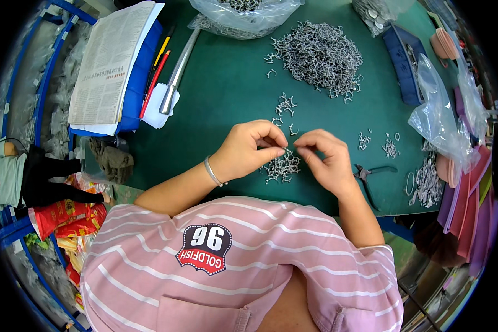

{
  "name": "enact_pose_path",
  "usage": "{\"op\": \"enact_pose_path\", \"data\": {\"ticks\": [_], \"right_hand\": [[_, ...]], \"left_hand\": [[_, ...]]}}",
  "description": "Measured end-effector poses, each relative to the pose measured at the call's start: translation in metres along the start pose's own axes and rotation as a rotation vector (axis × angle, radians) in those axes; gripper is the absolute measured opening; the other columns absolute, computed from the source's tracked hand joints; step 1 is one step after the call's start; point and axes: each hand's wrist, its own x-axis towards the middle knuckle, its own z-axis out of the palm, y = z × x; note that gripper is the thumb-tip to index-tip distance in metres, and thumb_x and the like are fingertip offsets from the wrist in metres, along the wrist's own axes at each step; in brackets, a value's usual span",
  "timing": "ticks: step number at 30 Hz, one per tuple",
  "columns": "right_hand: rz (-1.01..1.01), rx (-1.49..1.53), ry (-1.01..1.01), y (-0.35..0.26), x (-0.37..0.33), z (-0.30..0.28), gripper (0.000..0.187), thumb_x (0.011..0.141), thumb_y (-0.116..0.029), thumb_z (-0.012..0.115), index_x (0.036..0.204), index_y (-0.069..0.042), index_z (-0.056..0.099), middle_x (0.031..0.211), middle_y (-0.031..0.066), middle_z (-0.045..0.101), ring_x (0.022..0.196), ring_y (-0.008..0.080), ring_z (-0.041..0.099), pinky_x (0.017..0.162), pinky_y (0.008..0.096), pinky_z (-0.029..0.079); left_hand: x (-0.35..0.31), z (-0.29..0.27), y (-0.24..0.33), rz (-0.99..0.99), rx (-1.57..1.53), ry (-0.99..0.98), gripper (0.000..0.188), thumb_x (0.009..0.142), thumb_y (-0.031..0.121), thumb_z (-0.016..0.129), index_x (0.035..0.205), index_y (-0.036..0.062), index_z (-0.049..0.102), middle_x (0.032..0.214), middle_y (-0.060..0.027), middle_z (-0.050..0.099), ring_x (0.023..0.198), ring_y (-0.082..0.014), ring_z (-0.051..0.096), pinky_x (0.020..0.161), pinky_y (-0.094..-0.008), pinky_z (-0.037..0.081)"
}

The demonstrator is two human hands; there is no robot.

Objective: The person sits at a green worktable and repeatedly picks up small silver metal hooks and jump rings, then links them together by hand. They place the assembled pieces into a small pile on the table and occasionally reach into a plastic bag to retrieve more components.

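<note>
Both my hands meet over the green table [205, 149], close to its near edge. My left hand [249, 146], with a silver bangle [212, 171] at the wrist, pinches thumb and forefinger together; a tiny silver bit shows at the tips, too small to name. Opposite it, my right hand [327, 157] is closed in a similar pinch, and whatever lies in it is hidden. Just beneath the fingertips is a small heap of curved silver metal pieces [282, 169]. A few more curved pieces [285, 103] lie beyond my hands. Pliers [365, 172] rest right of my right hand.
A large pile of metal pieces [318, 58] sits at the back, beside a filled plastic bag [246, 19]. Left are a tapered metal rod [180, 72], a red pencil [156, 83] and a newspaper [108, 61]. A blue tray [402, 61] and smaller part heaps [390, 148] stand right.
</note>
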Motion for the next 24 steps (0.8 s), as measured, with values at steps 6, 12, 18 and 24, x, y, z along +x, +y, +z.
{"op": "enact_pose_path", "data": {"ticks": [6,12,18,24], "right_hand": [[-0.01,-0.295,0.085,0.015,0.009,-0.001,0.01,0.077,0.001,0.067,0.086,-0.001,0.065,0.085,0.0132,0.063,0.08,0.0325,0.06,0.071,0.0389,0.05],[-0.128,-0.503,0.06,0.02,0.018,0.017,0.011,0.077,-0.006,0.069,0.086,-0.005,0.064,0.088,0.009,0.058,0.082,0.0301,0.056,0.07,0.0401,0.048],[0.055,-0.215,0.053,0.019,0.012,0.009,0.007,0.082,-0.003,0.065,0.089,-0.003,0.064,0.084,0.0107,0.061,0.074,0.0273,0.06,0.066,0.034,0.05],[0.406,0.342,-0.006,0.018,0.002,0.001,0.006,0.09,-0.004,0.061,0.093,0.0,0.063,0.085,0.0051,0.066,0.074,0.0121,0.062,0.065,0.0253,0.049]], "left_hand": [[-0.006,-0.005,0.011,-0.006,0.476,-0.25,0.009,0.076,0.003,0.072,0.082,0.0011,0.066,0.083,-0.0064,0.065,0.07,-0.0144,0.064,0.06,-0.0264,0.05],[0.01,-0.011,0.002,0.193,0.74,0.115,0.013,0.078,0.007,0.072,0.086,0.001,0.064,0.082,-0.0098,0.06,0.069,-0.0208,0.064,0.06,-0.0306,0.05],[0.02,-0.004,-0.009,0.216,0.943,0.198,0.018,0.075,0.014,0.073,0.083,0.0026,0.062,0.086,-0.0114,0.059,0.078,-0.0309,0.061,0.067,-0.0397,0.051],[0.019,-0.003,-0.003,0.134,0.636,0.122,0.012,0.078,0.006,0.072,0.085,0.0005,0.064,0.082,-0.0093,0.061,0.071,-0.0191,0.066,0.064,-0.028,0.053]]}}
